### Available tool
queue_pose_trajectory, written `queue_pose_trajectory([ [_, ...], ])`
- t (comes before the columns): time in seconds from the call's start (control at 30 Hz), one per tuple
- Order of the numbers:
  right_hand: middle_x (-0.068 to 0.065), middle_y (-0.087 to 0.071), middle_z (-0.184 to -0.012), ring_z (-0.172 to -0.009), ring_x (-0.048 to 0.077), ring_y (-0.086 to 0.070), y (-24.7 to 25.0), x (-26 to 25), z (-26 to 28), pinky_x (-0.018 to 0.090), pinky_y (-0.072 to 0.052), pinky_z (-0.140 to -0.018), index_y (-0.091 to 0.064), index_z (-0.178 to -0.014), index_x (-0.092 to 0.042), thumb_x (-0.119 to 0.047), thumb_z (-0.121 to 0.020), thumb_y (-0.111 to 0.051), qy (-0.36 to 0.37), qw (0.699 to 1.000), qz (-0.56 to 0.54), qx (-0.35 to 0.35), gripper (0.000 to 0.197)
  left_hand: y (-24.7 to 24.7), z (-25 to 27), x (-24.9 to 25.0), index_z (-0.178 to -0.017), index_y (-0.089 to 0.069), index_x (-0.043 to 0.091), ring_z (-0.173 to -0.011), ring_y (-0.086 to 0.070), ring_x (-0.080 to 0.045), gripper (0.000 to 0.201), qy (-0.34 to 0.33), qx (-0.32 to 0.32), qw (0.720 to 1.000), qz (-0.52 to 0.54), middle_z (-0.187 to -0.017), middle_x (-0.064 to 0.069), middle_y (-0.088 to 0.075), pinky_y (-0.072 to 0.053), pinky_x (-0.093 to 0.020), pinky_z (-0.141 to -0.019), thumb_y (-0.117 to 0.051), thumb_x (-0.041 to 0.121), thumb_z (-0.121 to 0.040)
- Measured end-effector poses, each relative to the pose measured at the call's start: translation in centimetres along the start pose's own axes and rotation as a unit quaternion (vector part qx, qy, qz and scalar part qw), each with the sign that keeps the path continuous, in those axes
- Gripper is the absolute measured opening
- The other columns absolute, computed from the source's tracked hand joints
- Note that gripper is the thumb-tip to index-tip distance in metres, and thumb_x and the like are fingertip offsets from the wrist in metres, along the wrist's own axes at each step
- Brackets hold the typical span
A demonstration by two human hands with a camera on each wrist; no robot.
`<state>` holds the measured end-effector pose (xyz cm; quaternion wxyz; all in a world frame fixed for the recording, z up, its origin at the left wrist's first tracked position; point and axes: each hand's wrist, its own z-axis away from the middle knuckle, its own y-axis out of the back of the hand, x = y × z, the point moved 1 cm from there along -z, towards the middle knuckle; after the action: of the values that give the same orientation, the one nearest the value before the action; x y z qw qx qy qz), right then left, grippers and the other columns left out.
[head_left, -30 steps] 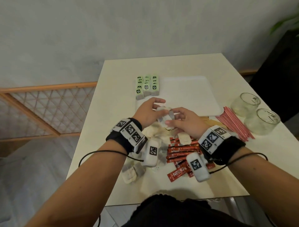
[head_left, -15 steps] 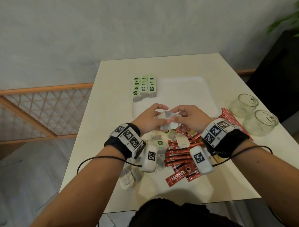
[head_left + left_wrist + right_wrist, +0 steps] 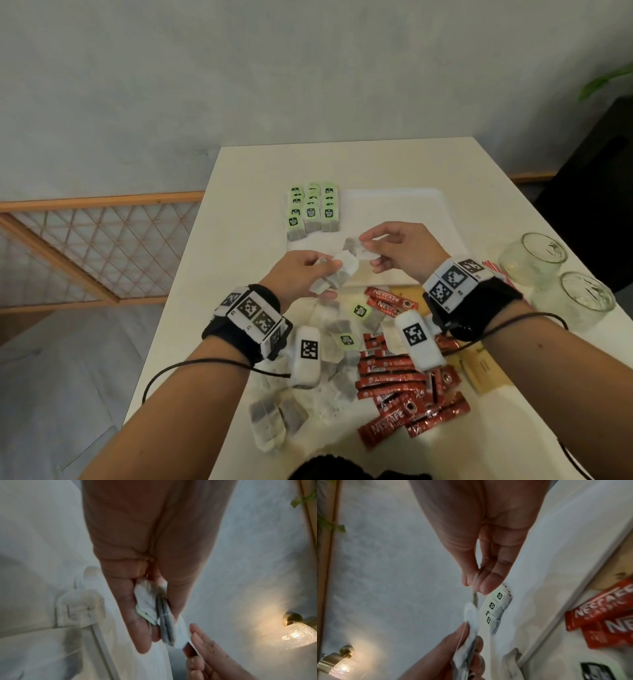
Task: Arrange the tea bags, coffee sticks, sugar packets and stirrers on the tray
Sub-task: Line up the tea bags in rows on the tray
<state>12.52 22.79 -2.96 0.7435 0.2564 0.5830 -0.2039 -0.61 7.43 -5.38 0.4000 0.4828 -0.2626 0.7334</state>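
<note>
My left hand [image 3: 325, 278] grips a small bunch of white tea bags [image 3: 344, 270], seen edge-on in the left wrist view [image 3: 163, 616]. Just right of it, my right hand [image 3: 368, 253] pinches a single tea bag [image 3: 352, 247] between thumb and fingers, above the near edge of the white tray [image 3: 394, 209]. Three rows of green-tagged tea bags [image 3: 313, 212] lie on the tray's left side. Loose tea bags [image 3: 339, 337] and red coffee sticks [image 3: 400, 380] lie heaped on the table under my wrists.
Two glass cups [image 3: 532, 257] [image 3: 585, 301] stand at the table's right edge, with thin red sticks [image 3: 493, 267] beside them. Brown packets [image 3: 479, 370] lie right of the coffee sticks. A wooden lattice rail [image 3: 102, 240] runs left of the table.
Both hands have lifted off the pile and moved toward the tray. My right hand has drawn one tea bag away from the bunch in my left hand.
</note>
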Motion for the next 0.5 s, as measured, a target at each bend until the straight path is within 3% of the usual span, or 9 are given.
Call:
queue_pose_trajectory([
  [0.1, 0.019, -0.068, -0.085, -0.064, 0.019, -0.066, -0.2, 0.2, -2.3, 0.031, -0.062, -0.068, -0.070, -0.093, -0.001, -0.008, -0.088, -0.068, -0.030, 1.000, 0.010, 0.001, 0.008, 1.4, -1.0, 0.3, -0.110, -0.064, -0.010, -0.062, -0.068, -0.016, 0.031, 0.021, 0.048, 0.999, 0.005, -0.091, -0.017, -0.067, -0.061, -0.029, -0.062, -0.068, 0.014, -0.091],
  [0.2, 0.019, -0.068, -0.091, -0.075, 0.021, -0.068, -0.9, 0.0, -3.7, 0.023, -0.060, -0.070, -0.068, -0.102, 0.001, -0.001, -0.084, -0.071, -0.068, 0.995, 0.026, -0.072, 0.019, 2.8, -2.1, 0.6, -0.107, -0.063, -0.008, -0.051, -0.065, -0.016, 0.025, 0.031, 0.095, 0.995, 0.011, -0.087, -0.016, -0.067, -0.059, -0.027, -0.053, -0.063, 0.013, -0.094],
  [0.27, 0.019, -0.068, -0.093, -0.076, 0.019, -0.069, -1.6, -0.1, -4.7, 0.017, -0.057, -0.066, -0.066, -0.109, 0.003, 0.009, -0.082, -0.068, -0.090, 0.988, 0.051, -0.115, 0.027, 3.7, -2.9, 1.0, -0.102, -0.062, -0.003, -0.053, -0.065, -0.017, 0.017, 0.030, 0.123, 0.992, 0.029, -0.083, -0.013, -0.067, -0.059, -0.028, -0.055, -0.061, 0.012, -0.095],
  [0.33, 0.020, -0.066, -0.086, -0.069, 0.018, -0.068, -2.3, 0.1, -6.1, 0.019, -0.058, -0.064, -0.063, -0.109, 0.010, 0.015, -0.087, -0.059, -0.103, 0.985, 0.035, -0.134, 0.024, 4.7, -3.8, 1.5, -0.099, -0.061, 0.000, -0.058, -0.066, -0.018, 0.013, 0.023, 0.139, 0.989, 0.040, -0.081, -0.012, -0.068, -0.060, -0.030, -0.059, -0.061, 0.012, -0.095],
  [0.43, 0.017, -0.061, -0.075, -0.059, 0.019, -0.061, -3.5, 0.7, -8.7, 0.025, -0.059, -0.062, -0.061, -0.103, 0.015, 0.006, -0.094, -0.054, -0.108, 0.984, 0.059, -0.129, 0.015, 6.0, -5.0, 2.0, -0.100, -0.064, 0.003, -0.064, -0.068, -0.018, 0.011, 0.007, 0.154, 0.988, 0.031, -0.082, -0.012, -0.069, -0.061, -0.031, -0.060, -0.060, 0.012, -0.095],
  [0.5, 0.014, -0.063, -0.072, -0.057, 0.017, -0.061, -4.1, 1.0, -10.3, 0.029, -0.061, -0.062, -0.065, -0.089, 0.005, -0.004, -0.094, -0.059, -0.096, 0.979, 0.129, -0.125, 0.012, 6.8, -5.8, 2.3, -0.094, -0.066, 0.005, -0.063, -0.068, -0.016, 0.009, -0.007, 0.165, 0.986, 0.022, -0.080, -0.010, -0.069, -0.061, -0.030, -0.059, -0.060, 0.012, -0.095],
])
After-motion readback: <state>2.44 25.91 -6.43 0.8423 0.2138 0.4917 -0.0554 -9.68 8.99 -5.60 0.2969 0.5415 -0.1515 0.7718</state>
